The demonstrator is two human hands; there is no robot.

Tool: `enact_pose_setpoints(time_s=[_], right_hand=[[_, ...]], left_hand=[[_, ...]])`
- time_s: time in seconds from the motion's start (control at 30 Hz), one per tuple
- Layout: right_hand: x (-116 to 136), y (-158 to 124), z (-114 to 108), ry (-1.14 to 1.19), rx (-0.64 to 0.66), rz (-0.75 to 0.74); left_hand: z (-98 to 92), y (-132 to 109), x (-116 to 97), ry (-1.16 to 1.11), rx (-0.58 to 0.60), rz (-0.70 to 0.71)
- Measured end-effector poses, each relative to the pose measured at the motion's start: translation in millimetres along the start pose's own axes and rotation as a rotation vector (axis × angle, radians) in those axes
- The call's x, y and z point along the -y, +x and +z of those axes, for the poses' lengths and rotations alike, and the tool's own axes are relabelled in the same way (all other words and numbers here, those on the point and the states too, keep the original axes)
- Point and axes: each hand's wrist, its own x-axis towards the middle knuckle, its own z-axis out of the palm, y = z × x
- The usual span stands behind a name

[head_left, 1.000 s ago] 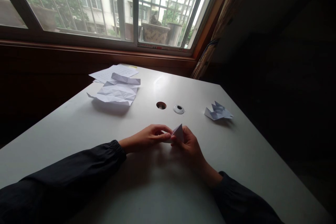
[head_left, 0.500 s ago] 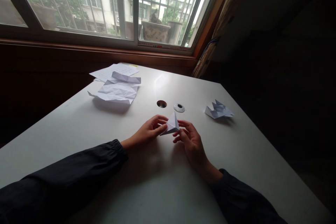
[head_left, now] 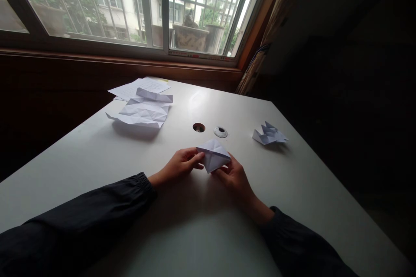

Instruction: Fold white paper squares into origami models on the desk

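A small folded white paper (head_left: 213,154), roughly diamond-shaped with creases crossing near its middle, is held above the table between both hands. My left hand (head_left: 180,164) pinches its left corner, thumb on top and fingers behind. At the right corner, my right hand (head_left: 234,176) grips the paper, its fingertips partly hidden behind and beneath it. Both hands are closed on the same piece.
The white table (head_left: 182,233) bears creased paper (head_left: 146,110) and written sheets (head_left: 133,89) at the back left. Another folded paper piece (head_left: 270,134) lies right. Beyond the hands are a round hole (head_left: 199,127) and its cap (head_left: 221,132). A barred window (head_left: 149,4) stands behind.
The folded paper has turned from a narrow upright triangle into a wider, flatter diamond facing me. My right hand's fingers have closed onto its right corner.
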Motion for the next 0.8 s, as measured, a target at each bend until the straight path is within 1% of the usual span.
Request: enact_pose_setpoints(time_s=[0.2,0.33,0.43,0.5,0.6,0.67,0.73,0.8], right_hand=[[4,-1,0,0.097,0.123,0.019],[7,-3,0,0.095,0.137,0.054],[10,-2,0,0.105,0.149,0.019],[13,-2,1,0.073,0.16,-0.028],[15,0,1,-0.053,0.135,-0.109],[15,1,2,-0.107,0.076,-0.132],[14,0,2,-0.135,0.014,-0.076],[12,-1,1,-0.168,-0.028,0.003]], left_hand=[[-0.9,1,-2,0.019,0.009,-0.005],[-1.8,1,-2,0.047,0.024,0.026],[-1.4,-1,-4,0.118,0.047,0.067],[-0.2,-4,-7,0.192,0.101,0.114],[1.8,-8,-10,0.307,0.183,0.208],[2.6,-8,-10,0.363,0.163,0.234],[2.7,-7,-8,0.346,0.117,0.2],[2.3,-5,-5,0.272,0.083,0.143]])
